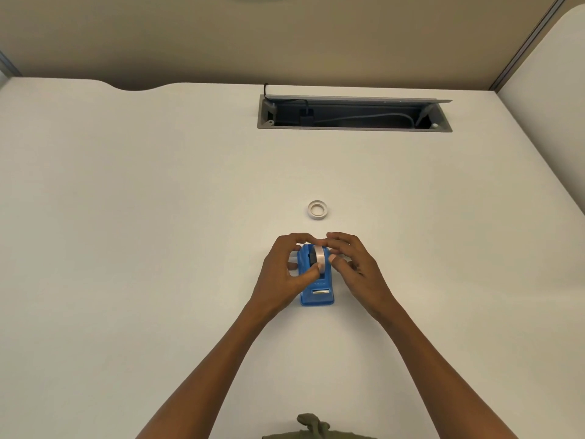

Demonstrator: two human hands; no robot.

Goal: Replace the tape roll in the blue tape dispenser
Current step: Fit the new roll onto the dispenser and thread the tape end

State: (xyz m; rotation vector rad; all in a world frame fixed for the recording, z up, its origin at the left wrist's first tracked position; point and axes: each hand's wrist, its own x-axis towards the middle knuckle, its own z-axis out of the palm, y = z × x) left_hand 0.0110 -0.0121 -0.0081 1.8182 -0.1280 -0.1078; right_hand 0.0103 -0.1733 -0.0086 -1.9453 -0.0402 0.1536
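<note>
The blue tape dispenser (317, 294) stands on the white desk, its cutter end toward me. A clear tape roll (320, 260) on a black hub sits upright in its cradle. My left hand (286, 270) pinches the roll from the left, thumb on its front and fingers over the top. From the right, my right hand (354, 264) grips the same roll, with its fingertips meeting the left ones above it. A thin white ring, seemingly a nearly bare tape roll (317, 210), lies flat on the desk a short way beyond the dispenser.
The white desk (158, 217) spreads wide on all sides. An open grey cable tray (354, 114) with cables and a plug is sunk into the desk at the back. Beige partition walls stand behind and at the right. Olive clothing (311, 427) shows at the bottom edge.
</note>
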